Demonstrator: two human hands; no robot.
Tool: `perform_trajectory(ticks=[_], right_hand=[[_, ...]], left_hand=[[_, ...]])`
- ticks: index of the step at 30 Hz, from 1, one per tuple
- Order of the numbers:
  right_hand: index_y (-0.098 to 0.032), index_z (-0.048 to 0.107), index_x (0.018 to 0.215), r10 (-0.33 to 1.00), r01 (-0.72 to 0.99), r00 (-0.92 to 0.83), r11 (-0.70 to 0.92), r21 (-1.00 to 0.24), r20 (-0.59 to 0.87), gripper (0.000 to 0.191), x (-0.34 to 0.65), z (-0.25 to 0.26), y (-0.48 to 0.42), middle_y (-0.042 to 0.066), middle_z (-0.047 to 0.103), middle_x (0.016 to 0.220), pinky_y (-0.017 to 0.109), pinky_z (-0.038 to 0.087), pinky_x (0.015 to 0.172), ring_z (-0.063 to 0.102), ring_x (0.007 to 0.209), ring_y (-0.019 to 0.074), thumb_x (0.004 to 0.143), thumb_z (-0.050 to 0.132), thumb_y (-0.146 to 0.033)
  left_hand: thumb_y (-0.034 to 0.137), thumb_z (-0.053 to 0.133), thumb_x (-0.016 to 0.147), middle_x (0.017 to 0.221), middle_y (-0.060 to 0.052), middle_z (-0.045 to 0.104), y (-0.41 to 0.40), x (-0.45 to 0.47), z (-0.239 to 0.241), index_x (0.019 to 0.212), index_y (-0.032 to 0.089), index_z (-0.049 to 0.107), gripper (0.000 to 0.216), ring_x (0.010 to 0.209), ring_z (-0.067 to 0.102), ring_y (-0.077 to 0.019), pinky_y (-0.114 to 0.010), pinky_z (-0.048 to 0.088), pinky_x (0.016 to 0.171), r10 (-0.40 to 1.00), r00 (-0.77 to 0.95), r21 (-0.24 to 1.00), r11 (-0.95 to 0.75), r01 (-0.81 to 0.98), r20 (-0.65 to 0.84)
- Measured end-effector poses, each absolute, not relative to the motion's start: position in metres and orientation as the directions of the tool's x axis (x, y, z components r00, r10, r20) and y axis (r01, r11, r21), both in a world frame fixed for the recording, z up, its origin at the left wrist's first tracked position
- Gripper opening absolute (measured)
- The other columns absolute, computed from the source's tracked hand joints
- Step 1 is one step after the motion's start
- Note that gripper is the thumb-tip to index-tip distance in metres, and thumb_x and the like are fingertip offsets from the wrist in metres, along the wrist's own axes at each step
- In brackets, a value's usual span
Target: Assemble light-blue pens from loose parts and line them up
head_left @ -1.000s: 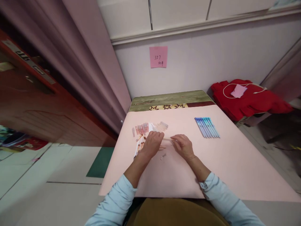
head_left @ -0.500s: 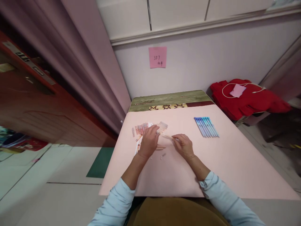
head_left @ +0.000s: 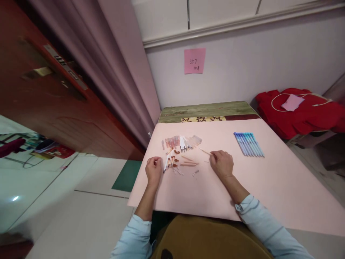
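Note:
My left hand (head_left: 153,169) rests near the left edge of the pink table (head_left: 258,183), its fingers curled; I cannot make out whether anything is in it. My right hand (head_left: 222,163) is closed on a thin tan pen barrel (head_left: 205,152) that points up and left. Between the hands lies a scatter of pen parts (head_left: 180,154): white refills, orange caps, clear pieces and tan barrels. A neat row of blue pens (head_left: 249,144) lies to the right of my right hand.
A pink sticky note (head_left: 194,60) hangs on the wall behind the table. A green patterned surface (head_left: 207,109) adjoins the table's far edge. Red cloth with a white cord (head_left: 300,108) lies at the right. Curtain and a wooden door stand at the left.
My left hand has drawn back left and toward me, away from the parts pile, uncovering it. My right hand keeps the thin barrel. The camera has swung to the left.

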State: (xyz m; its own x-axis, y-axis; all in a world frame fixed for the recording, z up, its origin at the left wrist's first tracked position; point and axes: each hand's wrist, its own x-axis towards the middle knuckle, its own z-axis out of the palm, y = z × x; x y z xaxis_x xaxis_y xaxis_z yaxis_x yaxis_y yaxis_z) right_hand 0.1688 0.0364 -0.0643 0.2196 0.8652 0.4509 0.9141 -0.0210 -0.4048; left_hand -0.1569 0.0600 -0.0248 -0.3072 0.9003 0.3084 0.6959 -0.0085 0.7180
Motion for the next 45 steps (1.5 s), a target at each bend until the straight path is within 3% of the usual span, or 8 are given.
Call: perform_trajectory(ticks=[9,14,18,24,30,36,45], right_hand=[[-0.02,0.07,0.1,0.844,0.919,0.221,-0.013,-0.394,0.489,0.024,0.166,-0.062,0.034,0.007,0.068,0.092,0.035,0.033,0.082,0.056,0.088,0.0237,0.088,0.051,-0.028],[-0.021,0.07,0.094,0.802,0.924,0.175,0.066,-0.377,0.571,0.022,0.167,-0.061,0.032,0.006,0.069,0.087,0.037,0.032,0.086,0.056,0.087,0.0236,0.091,0.05,-0.03],[-0.02,0.068,0.1,0.805,0.905,0.049,0.214,-0.367,0.591,0.024,0.155,-0.052,0.028,0.007,0.07,0.093,0.039,0.031,0.092,0.058,0.09,0.0231,0.091,0.055,-0.039],[-0.023,0.066,0.107,0.886,0.819,-0.189,0.38,-0.43,0.424,0.04,0.085,-0.027,0.028,0.008,0.068,0.101,0.038,0.033,0.091,0.058,0.096,0.024,0.085,0.06,-0.056],[-0.021,0.059,0.121,0.939,0.866,-0.217,0.311,-0.392,0.266,0.067,0.026,-0.022,0.048,0.012,0.065,0.111,0.042,0.029,0.095,0.056,0.104,0.028,0.073,0.065,-0.068],[-0.02,0.062,0.112,0.949,0.907,-0.223,0.286,-0.309,0.225,0.052,0.007,-0.018,0.056,0.012,0.063,0.108,0.043,0.027,0.094,0.054,0.102,0.0278,0.078,0.062,-0.059],[-0.019,0.066,0.102,0.954,0.92,-0.23,0.277,-0.278,0.19,0.041,0.003,-0.019,0.061,0.012,0.063,0.106,0.045,0.025,0.094,0.053,0.1,0.0284,0.075,0.065,-0.049]], left_hand=[[0.034,0.055,0.079,0.076,-0.003,0.061,0.05,-0.167,-0.049,0.077,0.019,0.066,0.018,0.066,0.055,-0.0164,-0.029,0.046,0.068,0.906,-0.321,0.76,-0.002,0.65,0.277],[0.035,0.054,0.082,0.079,-0.004,0.062,0.046,-0.165,-0.061,0.08,0.019,0.066,0.02,0.07,0.057,-0.0175,-0.031,0.047,0.07,0.889,-0.31,0.762,-0.065,0.645,0.339],[0.037,0.052,0.085,0.086,-0.006,0.065,0.043,-0.167,-0.063,0.087,0.019,0.066,0.023,0.078,0.06,-0.0187,-0.032,0.048,0.075,0.87,-0.323,0.782,-0.108,0.614,0.373],[0.038,0.053,0.085,0.085,-0.005,0.066,0.043,-0.168,-0.061,0.087,0.019,0.066,0.024,0.078,0.061,-0.0189,-0.032,0.049,0.075,0.872,-0.318,0.8,-0.128,0.586,0.372],[0.037,0.052,0.086,0.084,-0.005,0.066,0.04,-0.169,-0.06,0.087,0.019,0.066,0.023,0.075,0.061,-0.0179,-0.031,0.049,0.072,0.877,-0.307,0.81,-0.142,0.569,0.369],[0.036,0.053,0.086,0.086,-0.006,0.065,0.04,-0.169,-0.06,0.087,0.019,0.066,0.022,0.078,0.061,-0.0182,-0.031,0.049,0.075,0.881,-0.31,0.832,-0.15,0.534,0.358],[0.038,0.052,0.085,0.085,-0.006,0.065,0.039,-0.168,-0.06,0.086,0.019,0.066,0.023,0.077,0.06,-0.0184,-0.032,0.049,0.075,0.888,-0.317,0.846,-0.134,0.517,0.334]])
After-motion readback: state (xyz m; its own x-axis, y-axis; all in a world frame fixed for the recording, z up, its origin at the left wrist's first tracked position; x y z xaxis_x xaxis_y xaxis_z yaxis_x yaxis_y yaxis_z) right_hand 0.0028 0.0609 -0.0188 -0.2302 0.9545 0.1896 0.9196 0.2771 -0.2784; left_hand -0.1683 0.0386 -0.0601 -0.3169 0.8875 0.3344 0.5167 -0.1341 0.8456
